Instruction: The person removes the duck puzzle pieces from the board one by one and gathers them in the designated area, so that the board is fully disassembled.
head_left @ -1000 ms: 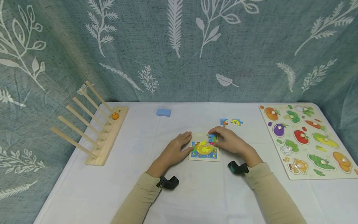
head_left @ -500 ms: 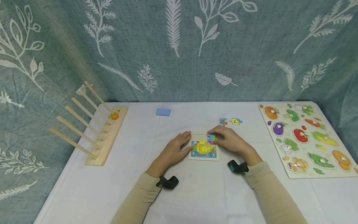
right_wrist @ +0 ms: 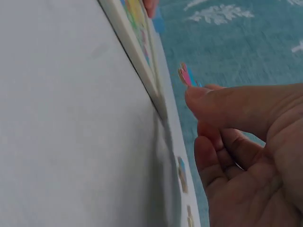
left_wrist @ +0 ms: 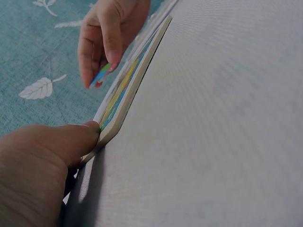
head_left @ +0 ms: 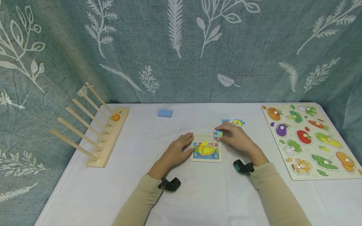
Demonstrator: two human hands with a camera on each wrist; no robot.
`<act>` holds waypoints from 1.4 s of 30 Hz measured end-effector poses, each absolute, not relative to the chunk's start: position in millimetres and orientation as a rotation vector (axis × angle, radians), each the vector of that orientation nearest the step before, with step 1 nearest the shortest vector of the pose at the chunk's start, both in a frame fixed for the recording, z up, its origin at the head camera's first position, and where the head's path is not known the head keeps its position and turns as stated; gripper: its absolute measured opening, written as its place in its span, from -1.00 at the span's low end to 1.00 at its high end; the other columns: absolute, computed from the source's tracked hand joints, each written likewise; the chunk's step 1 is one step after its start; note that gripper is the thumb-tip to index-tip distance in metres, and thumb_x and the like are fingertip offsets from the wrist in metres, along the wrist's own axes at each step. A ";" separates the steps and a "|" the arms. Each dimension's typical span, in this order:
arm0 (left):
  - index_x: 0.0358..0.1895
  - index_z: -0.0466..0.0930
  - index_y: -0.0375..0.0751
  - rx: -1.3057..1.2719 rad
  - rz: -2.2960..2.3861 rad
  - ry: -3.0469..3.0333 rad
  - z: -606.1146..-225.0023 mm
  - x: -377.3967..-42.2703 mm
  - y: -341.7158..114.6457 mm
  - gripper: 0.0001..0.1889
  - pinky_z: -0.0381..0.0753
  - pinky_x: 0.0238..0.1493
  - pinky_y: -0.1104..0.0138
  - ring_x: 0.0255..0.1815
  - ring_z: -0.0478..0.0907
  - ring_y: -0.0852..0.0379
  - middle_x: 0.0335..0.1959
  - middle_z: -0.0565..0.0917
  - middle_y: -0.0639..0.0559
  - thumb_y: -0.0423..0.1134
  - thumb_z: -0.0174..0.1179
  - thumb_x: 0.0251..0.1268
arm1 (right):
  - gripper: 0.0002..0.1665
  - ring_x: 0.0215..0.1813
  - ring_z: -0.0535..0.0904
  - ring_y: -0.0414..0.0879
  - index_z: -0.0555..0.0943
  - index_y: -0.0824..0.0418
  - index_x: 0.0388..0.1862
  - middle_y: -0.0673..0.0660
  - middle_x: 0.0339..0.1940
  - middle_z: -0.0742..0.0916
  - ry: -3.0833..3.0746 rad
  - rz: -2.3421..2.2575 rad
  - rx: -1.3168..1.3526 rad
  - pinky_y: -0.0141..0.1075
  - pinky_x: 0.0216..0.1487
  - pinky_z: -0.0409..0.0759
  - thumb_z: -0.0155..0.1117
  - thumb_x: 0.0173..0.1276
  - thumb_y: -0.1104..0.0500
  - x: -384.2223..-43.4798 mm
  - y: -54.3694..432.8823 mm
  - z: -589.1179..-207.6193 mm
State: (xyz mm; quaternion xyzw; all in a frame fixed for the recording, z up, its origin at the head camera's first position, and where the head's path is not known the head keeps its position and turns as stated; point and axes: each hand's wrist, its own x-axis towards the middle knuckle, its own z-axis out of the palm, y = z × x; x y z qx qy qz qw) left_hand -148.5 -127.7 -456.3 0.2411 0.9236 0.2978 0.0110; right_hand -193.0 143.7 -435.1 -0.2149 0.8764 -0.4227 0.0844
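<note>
My right hand (head_left: 236, 137) pinches a puzzle piece (head_left: 217, 135) between thumb and fingertips, lifted above the upper right corner of a small jigsaw board. Blue, green and pink show on the piece (left_wrist: 101, 74) in the left wrist view. A yellow, duck-like picture fills the lower part of the jigsaw board (head_left: 206, 160), and its upper strip is bare wood. My left hand (head_left: 177, 150) rests at the board's left edge with fairly straight fingers. In the left wrist view its thumb (left_wrist: 78, 142) touches the board's rim; the other fingers are hidden there.
Two loose puzzle pieces (head_left: 239, 122) lie behind my right hand, partly covered by it. A blue block (head_left: 165, 113) sits at the back. A wooden peg rack (head_left: 108, 144) with an orange bead (head_left: 116, 117) stands left. A vegetable peg puzzle (head_left: 288, 163) lies right.
My right hand has lifted the puzzle piece off the board's upper right corner and moved slightly right with it. The left hand stays in place.
</note>
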 end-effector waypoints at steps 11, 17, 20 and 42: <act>0.29 0.36 -0.40 0.753 0.949 2.877 -455.5 -148.5 -127.8 -0.41 0.20 0.48 0.17 0.42 0.27 -0.05 0.37 0.37 -0.16 -0.13 0.22 0.29 | -0.59 0.24 0.45 0.18 0.55 0.23 0.17 0.24 0.18 0.56 2.693 -1.306 -0.444 0.06 0.30 0.44 0.24 0.34 0.24 -204.2 183.1 -433.3; 0.29 0.36 -0.41 0.754 0.948 2.874 -453.5 -149.4 -128.7 -0.41 0.21 0.48 0.16 0.42 0.27 -0.06 0.37 0.37 -0.17 -0.13 0.21 0.29 | -0.57 0.27 0.41 0.26 0.51 0.28 0.21 0.31 0.22 0.52 2.725 -1.288 -0.353 0.11 0.30 0.41 0.18 0.37 0.25 -206.9 207.4 -431.1; 0.29 0.35 -0.41 0.748 0.942 2.875 -454.0 -149.1 -128.7 -0.41 0.21 0.48 0.16 0.42 0.26 -0.07 0.37 0.36 -0.17 -0.13 0.21 0.30 | -0.57 0.27 0.40 0.29 0.50 0.29 0.22 0.34 0.23 0.51 2.750 -1.249 -0.321 0.14 0.29 0.40 0.17 0.38 0.24 -205.8 216.8 -428.9; 0.28 0.37 -0.43 0.779 0.937 2.893 -457.3 -147.2 -128.0 -0.41 0.20 0.48 0.16 0.41 0.27 -0.07 0.36 0.38 -0.18 -0.13 0.21 0.29 | -0.57 0.28 0.37 0.31 0.49 0.35 0.20 0.42 0.27 0.47 2.726 -0.957 -0.241 0.17 0.29 0.37 0.16 0.37 0.29 -228.9 243.0 -417.8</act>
